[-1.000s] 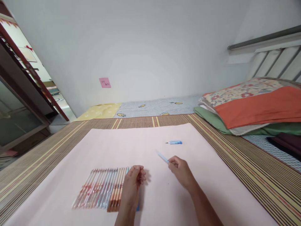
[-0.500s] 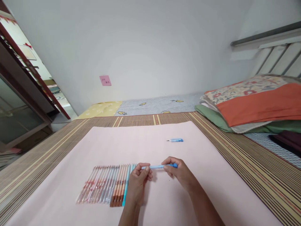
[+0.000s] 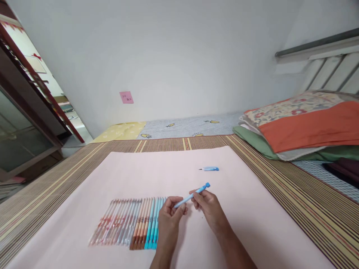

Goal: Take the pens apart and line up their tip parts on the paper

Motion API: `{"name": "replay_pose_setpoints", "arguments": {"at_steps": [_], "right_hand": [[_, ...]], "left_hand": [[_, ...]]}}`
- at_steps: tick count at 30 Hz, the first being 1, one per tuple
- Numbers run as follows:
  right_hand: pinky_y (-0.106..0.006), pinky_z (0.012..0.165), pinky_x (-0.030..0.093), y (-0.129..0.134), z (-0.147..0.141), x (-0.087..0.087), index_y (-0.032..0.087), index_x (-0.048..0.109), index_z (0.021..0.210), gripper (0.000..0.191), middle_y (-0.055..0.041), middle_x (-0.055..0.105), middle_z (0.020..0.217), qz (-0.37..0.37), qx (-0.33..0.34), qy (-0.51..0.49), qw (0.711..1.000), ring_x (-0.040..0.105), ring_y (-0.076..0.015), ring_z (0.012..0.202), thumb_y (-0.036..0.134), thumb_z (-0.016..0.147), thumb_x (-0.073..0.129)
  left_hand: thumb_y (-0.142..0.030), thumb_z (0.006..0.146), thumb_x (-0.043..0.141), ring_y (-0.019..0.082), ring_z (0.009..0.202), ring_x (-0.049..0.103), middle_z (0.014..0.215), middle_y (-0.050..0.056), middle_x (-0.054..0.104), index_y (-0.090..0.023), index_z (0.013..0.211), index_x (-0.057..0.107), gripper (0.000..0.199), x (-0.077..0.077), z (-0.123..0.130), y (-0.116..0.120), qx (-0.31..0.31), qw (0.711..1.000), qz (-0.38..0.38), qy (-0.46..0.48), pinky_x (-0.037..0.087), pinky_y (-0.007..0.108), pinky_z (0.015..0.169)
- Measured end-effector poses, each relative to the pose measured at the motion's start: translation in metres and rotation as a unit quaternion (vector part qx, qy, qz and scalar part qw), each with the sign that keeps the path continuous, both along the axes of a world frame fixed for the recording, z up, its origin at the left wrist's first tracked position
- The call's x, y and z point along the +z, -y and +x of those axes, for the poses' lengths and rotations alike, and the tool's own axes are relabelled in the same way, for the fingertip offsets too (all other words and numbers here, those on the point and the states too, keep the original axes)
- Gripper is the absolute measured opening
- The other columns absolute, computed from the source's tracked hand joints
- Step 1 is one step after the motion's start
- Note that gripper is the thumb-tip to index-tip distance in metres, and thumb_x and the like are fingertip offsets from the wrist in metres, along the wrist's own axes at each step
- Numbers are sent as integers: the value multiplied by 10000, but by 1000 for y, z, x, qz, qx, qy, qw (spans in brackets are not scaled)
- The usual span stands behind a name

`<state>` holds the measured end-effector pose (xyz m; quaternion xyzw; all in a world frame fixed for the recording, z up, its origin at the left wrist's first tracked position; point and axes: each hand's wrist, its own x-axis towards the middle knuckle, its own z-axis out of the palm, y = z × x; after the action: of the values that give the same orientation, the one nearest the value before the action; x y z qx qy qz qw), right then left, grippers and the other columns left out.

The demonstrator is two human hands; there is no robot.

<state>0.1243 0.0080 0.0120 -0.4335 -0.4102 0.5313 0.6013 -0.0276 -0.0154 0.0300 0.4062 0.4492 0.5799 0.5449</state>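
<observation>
A light blue pen [image 3: 186,199] with a darker blue end is held between my two hands, tilted up to the right above the pink sheet [image 3: 157,168]. My left hand [image 3: 171,211] pinches its lower left end. Near the blue end, my right hand [image 3: 206,205] grips it between thumb and fingers. Left of my hands lies a row of pens side by side: clear ones [image 3: 116,222], orange-brown ones [image 3: 141,224] and turquoise ones [image 3: 151,224]. My left hand and forearm cover part of the row's right end. A short blue piece with a dark pointed tip [image 3: 209,169] lies farther back.
The sheet lies on a striped mat [image 3: 70,168]. Folded bedding with an orange cover [image 3: 311,127] is piled at the right. Behind are a checked cloth [image 3: 185,125], a yellow cloth [image 3: 120,131] and a wall with a pink note [image 3: 126,97].
The pen has turned from nearly level to a slant, its blue end now higher. My left hand has shifted slightly right, uncovering more of the turquoise pens.
</observation>
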Motion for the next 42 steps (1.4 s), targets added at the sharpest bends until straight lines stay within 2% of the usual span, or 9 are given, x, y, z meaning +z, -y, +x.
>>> {"name": "replay_pose_setpoints", "arguments": {"at_steps": [5, 9, 18, 21, 27, 32, 36, 39, 42], "right_hand": [[-285, 547, 393, 3, 0, 8, 164, 763, 835, 466, -18, 610, 652, 35, -19, 41, 998, 490, -131, 556, 627, 782, 758], [-274, 510, 357, 4, -1, 10, 168, 751, 808, 458, -7, 581, 625, 44, -11, 53, 998, 445, -114, 517, 626, 800, 734], [-265, 499, 334, 3, 0, 7, 178, 677, 725, 462, 11, 550, 583, 48, 0, 65, 997, 429, -103, 489, 628, 829, 707], [-268, 530, 337, 4, 0, 6, 178, 660, 705, 475, 8, 539, 570, 30, 24, 38, 999, 435, -110, 518, 619, 880, 653], [-291, 664, 426, 6, -2, 4, 165, 765, 1044, 423, -19, 605, 706, 9, 60, -36, 998, 526, -153, 674, 542, 866, 692], [-305, 667, 430, 3, -7, 0, 158, 788, 934, 461, -29, 623, 681, 7, 21, 6, 1000, 531, -161, 664, 599, 808, 753], [-326, 700, 455, 3, -9, -3, 164, 796, 878, 495, -53, 667, 741, -12, 2, -15, 1000, 560, -179, 706, 639, 740, 797], [-346, 770, 476, 5, -9, -2, 175, 801, 900, 468, -70, 701, 828, -4, 8, -25, 1000, 590, -193, 772, 626, 776, 777], [-361, 814, 483, 7, -8, 0, 178, 795, 896, 425, -77, 712, 873, 21, 8, -23, 999, 611, -207, 816, 594, 816, 755]], "left_hand": [[-454, 744, 828, 140, 558, 589, 657, 13, 665, -159, 824, 715, 326, 1, 5, 4, -2, 999, 10, -41, 462, 247, 552], [-542, 786, 773, 83, 431, 439, 547, -40, 554, -168, 770, 658, 392, 2, 5, 6, -30, 998, 4, -51, 338, 207, 438], [-707, 814, 661, 54, 343, 234, 404, -107, 356, -192, 735, 585, 526, -2, 6, 7, -63, 996, -25, -61, 145, 204, 385], [-748, 828, 605, 61, 331, 244, 373, -99, 351, -185, 731, 602, 571, -6, 7, 5, -79, 995, -37, -51, 148, 215, 387], [-709, 828, 644, 62, 358, 266, 411, -90, 414, -184, 774, 596, 529, -11, 10, 4, -64, 997, -34, -40, 188, 210, 406], [-634, 847, 675, 78, 416, 355, 497, -69, 477, -202, 743, 544, 463, -10, 11, 6, -44, 997, 2, -58, 279, 213, 452], [-566, 856, 696, 112, 518, 448, 585, -44, 510, -202, 769, 590, 390, -6, 10, 10, 0, 989, 34, -141, 359, 231, 525], [-571, 862, 684, 119, 542, 442, 596, -39, 498, -199, 777, 617, 388, -3, 11, 13, 20, 980, 43, -193, 338, 238, 533], [-638, 856, 661, 103, 501, 339, 548, -68, 401, -200, 771, 610, 449, -4, 11, 12, -9, 987, 22, -160, 256, 236, 491]]}}
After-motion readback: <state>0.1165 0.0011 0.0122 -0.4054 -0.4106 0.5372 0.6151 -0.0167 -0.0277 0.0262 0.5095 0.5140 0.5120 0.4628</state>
